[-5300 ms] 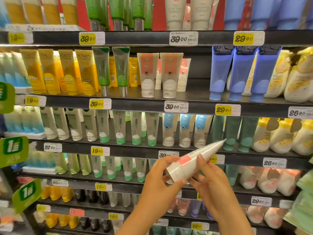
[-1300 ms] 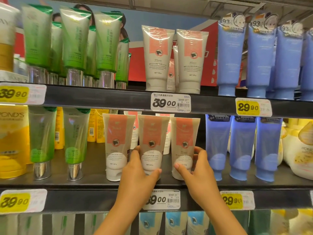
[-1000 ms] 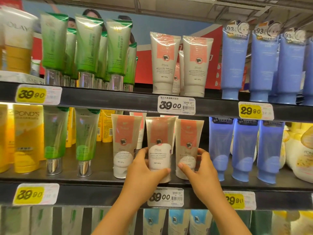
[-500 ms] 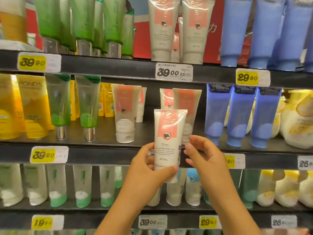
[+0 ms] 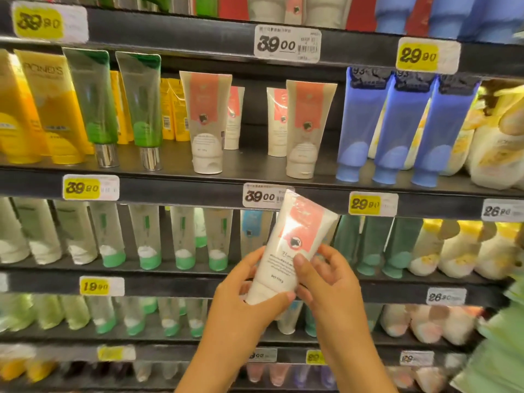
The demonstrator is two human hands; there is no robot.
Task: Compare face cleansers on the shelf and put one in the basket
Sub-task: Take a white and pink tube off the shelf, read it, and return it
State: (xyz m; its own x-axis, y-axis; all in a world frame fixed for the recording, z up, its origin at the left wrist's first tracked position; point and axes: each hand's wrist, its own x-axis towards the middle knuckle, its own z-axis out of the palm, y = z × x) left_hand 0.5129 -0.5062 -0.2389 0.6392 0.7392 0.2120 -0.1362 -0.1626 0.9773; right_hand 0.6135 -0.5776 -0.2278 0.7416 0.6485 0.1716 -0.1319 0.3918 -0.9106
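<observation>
Both hands curl around one white-and-coral cleanser tube [image 5: 295,245] tilted toward 1 o'clock: the left hand [image 5: 249,302] grips its cap end, the right hand [image 5: 329,282] pinches its middle.

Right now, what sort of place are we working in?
Most likely a shop's skincare aisle: tiered dark shelves packed with rows of cleanser tubes, price tags like the 39.00 label, and both hands holding one white-and-coral tube.
</observation>
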